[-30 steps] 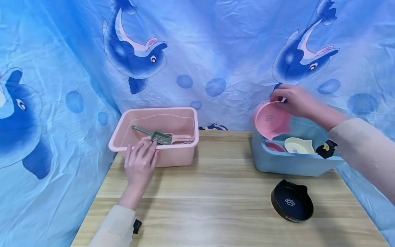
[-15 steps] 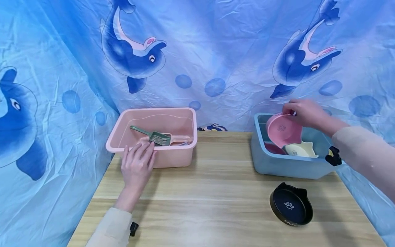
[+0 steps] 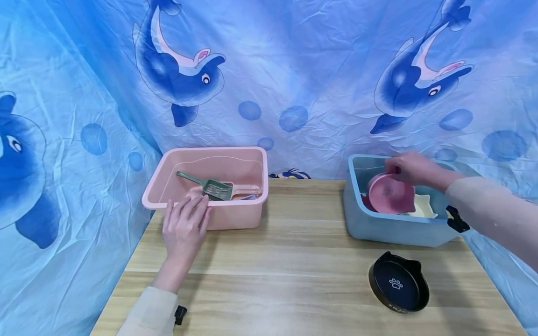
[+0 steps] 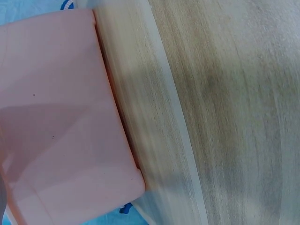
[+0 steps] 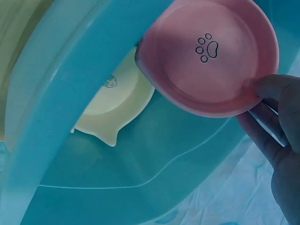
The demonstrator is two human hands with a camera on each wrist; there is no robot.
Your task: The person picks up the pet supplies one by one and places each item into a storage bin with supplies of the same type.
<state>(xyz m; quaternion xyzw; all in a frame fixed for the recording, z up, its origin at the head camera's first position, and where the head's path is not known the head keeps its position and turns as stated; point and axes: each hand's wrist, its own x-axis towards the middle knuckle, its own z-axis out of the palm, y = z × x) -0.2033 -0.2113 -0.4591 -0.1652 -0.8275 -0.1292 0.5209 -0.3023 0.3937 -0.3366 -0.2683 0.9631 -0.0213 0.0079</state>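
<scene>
My right hand point(image 3: 409, 169) pinches the rim of a pink cat bowl point(image 3: 388, 195) with a paw print inside, holding it tilted within the blue bin point(image 3: 386, 228). In the right wrist view the thumb lies inside the rim of the pink bowl point(image 5: 211, 51) and the fingers lie behind it. Partly behind it, a cream cat-eared bowl point(image 3: 423, 206) lies in the bin. A sliver of another reddish-pink dish point(image 3: 364, 200) shows at the bin's left. My left hand point(image 3: 185, 228) rests its fingers on the front rim of the pink bin point(image 3: 239, 219).
Inside the pink bin lie a green slotted litter scoop point(image 3: 216, 189) and a pink scoop point(image 3: 245, 189). A black cat-eared bowl point(image 3: 398, 282) stands on the wooden table point(image 3: 286, 280) before the blue bin. A dolphin-print cloth point(image 3: 294, 70) hangs behind.
My right hand has lowered the pink bowl from above the blue bin down into it, moving slightly right. My left hand stays at the pink bin's rim.
</scene>
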